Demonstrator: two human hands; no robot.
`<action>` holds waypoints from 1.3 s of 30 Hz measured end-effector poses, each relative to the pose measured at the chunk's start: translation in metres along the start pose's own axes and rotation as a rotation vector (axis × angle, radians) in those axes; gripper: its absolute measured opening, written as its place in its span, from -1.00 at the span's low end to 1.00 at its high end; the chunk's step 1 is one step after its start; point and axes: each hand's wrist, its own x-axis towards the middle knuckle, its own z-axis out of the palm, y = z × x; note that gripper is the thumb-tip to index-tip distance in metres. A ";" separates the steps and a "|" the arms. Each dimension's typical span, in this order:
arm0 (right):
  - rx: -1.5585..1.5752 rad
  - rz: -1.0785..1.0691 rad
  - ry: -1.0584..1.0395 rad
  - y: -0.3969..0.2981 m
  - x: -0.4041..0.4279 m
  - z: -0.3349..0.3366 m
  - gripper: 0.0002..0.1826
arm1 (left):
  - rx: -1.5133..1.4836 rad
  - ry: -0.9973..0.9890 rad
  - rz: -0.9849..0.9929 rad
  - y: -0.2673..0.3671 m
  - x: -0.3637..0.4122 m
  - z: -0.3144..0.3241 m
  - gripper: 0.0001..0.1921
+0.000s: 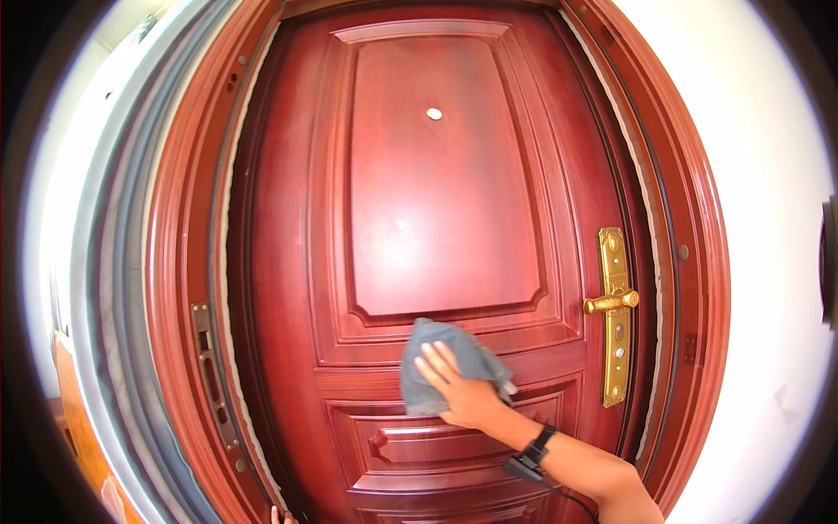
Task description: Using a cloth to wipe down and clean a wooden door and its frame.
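My right hand (468, 393) presses a grey cloth (429, 376) against a reddish-brown panelled door (445, 216). The fingers lie spread over the cloth, across the rail between the upper and lower panels. Folds of the cloth hang out past the hand on the right. At the bottom edge of the view, only a few fingertips of my left hand (281, 516) show, beside the left door frame (196, 262). The rest of that hand is out of view, so what it touches cannot be told.
A gold-coloured lever handle (609, 301) on a long backplate juts from the door's right side. Metal strike plate (213, 373) is set in the left frame. A round peephole (434, 114) sits high in the upper panel. White wall (753, 196) borders the right frame.
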 end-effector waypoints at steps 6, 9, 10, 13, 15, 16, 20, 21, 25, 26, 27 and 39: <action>-0.142 0.233 0.207 0.049 -0.074 -0.030 0.05 | -0.033 -0.197 -0.047 0.004 0.000 -0.012 -0.44; 0.028 0.284 0.269 0.060 -0.087 -0.033 -0.03 | -0.075 -0.436 -0.041 0.001 0.014 -0.092 -0.47; 0.237 0.296 0.325 0.061 -0.086 -0.035 -0.08 | -0.157 -0.488 -0.062 0.006 0.019 -0.105 -0.48; 0.639 0.458 0.535 0.040 -0.088 -0.030 -0.30 | -0.520 -0.686 -0.135 0.029 0.035 -0.138 -0.51; 1.364 1.232 0.688 0.002 -0.132 0.009 -0.44 | -0.978 -0.471 -0.214 0.069 0.030 -0.092 -0.56; 1.566 1.452 0.735 -0.022 -0.152 0.010 -0.43 | -1.303 -0.437 -0.137 0.092 0.008 -0.052 -0.53; 1.964 1.583 0.461 -0.102 -0.154 -0.067 -0.39 | -1.437 -0.796 0.054 0.121 -0.009 -0.180 -0.59; 2.034 1.577 0.378 -0.118 -0.145 -0.089 -0.38 | -1.565 -0.790 0.113 0.115 -0.006 -0.188 -0.64; 2.274 1.484 0.151 -0.162 -0.114 -0.156 -0.33 | -1.471 -0.698 -0.047 0.060 -0.055 -0.232 -0.65; 2.359 1.455 0.102 -0.174 -0.103 -0.173 -0.32 | -1.644 -0.601 -0.086 0.054 -0.094 -0.207 -0.76; 2.542 1.477 0.032 -0.178 -0.090 -0.184 -0.33 | -1.594 -0.528 -0.147 0.039 -0.130 -0.179 -0.85; 2.745 1.714 -0.272 -0.189 -0.024 -0.244 -0.41 | -1.338 -0.498 -1.075 -0.153 -0.243 -0.415 -0.63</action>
